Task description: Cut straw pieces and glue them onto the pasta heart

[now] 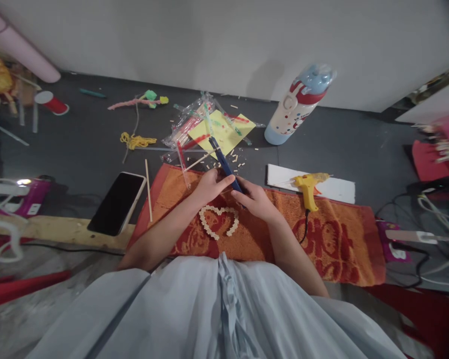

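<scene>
My left hand (214, 184) and my right hand (253, 200) are both closed around a long dark blue cutter (223, 158), one on each side of it. My left thumb lies across its body, and the right fingers hold near its lower end. By the cutter's far tip a thin wooden stick (200, 160) crosses at a slant; whether the blades grip it I cannot tell. Short cut wooden pieces (241, 165) lie scattered just beyond. Below my hands, a heart outline of small wooden pieces (205, 225) rests on the orange towel (256, 237), with a gap at its lower tip.
A yellow glue gun (307, 189) lies on a white strip (338, 190) to the right. Behind it stands a bottle (294, 109). A phone (117, 203) and another wooden stick (148, 192) are at left. Plastic wrappers (181, 129) cover part of a yellow paper (224, 132).
</scene>
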`<state>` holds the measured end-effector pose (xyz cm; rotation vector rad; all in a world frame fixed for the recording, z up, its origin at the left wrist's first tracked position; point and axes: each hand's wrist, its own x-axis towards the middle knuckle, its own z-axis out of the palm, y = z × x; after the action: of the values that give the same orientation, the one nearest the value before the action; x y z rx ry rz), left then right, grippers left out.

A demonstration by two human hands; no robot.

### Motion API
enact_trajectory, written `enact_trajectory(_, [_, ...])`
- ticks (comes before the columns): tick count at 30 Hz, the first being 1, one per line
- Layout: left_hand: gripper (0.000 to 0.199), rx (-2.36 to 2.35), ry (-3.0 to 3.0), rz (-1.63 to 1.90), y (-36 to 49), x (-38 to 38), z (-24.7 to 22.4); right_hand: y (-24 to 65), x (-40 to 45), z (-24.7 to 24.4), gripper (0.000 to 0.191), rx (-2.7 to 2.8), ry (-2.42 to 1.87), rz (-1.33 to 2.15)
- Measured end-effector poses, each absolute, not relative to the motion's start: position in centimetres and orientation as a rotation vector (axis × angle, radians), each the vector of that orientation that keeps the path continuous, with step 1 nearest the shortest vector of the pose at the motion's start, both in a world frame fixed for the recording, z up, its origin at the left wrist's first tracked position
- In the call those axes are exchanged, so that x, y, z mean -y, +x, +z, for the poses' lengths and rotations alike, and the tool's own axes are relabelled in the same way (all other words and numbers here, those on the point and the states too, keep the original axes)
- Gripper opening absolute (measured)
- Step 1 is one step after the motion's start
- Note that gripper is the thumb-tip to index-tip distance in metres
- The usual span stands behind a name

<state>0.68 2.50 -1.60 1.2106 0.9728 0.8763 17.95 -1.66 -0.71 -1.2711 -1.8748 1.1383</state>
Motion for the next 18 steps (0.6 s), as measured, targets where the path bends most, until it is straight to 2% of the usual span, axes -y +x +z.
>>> enact_trajectory(6, [0.051,-0.999,1.282,0.826,0.4,-2.6,-1.3,17.9,1.6,-0.8,0.055,1.809,-1.273,1.176])
enact_trajectory(11, [0.043,-1.363,1.589,0.912,-0.9,-2.6,-0.3,18.2,1.5,-0.8,0.054,1.736,-1.323,1.173])
enact_trajectory(18, [0.011,-1.608,1.952,1.232,-3.1,-3.6,1.6,18.6,1.3,-1.0,0.056,1.735,-1.352,1.143])
